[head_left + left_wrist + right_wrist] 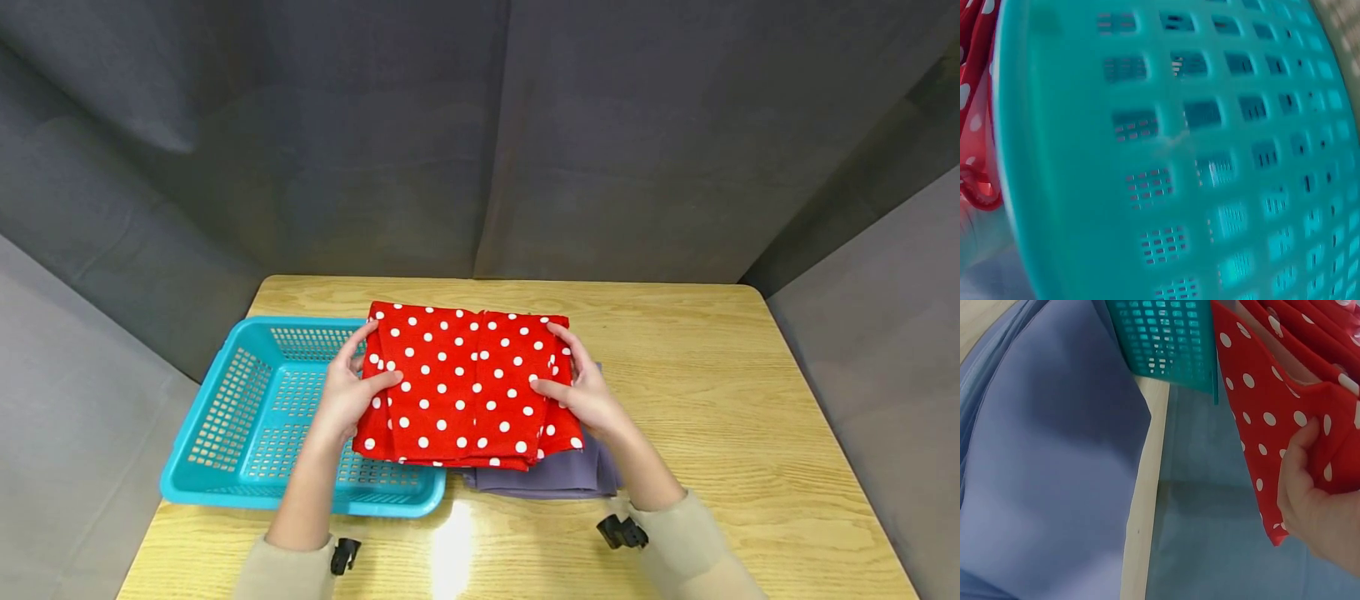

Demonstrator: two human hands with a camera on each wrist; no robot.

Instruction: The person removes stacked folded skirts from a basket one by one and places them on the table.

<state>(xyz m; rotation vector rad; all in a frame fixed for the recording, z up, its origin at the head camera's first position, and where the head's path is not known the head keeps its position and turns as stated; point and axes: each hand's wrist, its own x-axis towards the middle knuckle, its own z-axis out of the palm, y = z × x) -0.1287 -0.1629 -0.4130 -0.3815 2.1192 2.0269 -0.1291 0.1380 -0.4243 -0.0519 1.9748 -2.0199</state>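
A folded red cloth with white polka dots [457,383] is held up between both hands, in front of the basket's right part and a purple cloth. My left hand [352,392] grips its left edge, thumb on top. The right hand [585,392] pinches the opposite edge, its thumb also on top. In the right wrist view, stacked folds of the red cloth [1266,419] show above the right hand [1316,494]. Beneath the red cloth lies a folded purple cloth [540,483], partly covered in the head view.
A turquoise plastic basket [172,483] with perforated walls stands on the left of the wooden table [720,417]. Its wall [1054,156] fills most of the left wrist view. Grey curtains [637,150] hang behind the table and at both sides.
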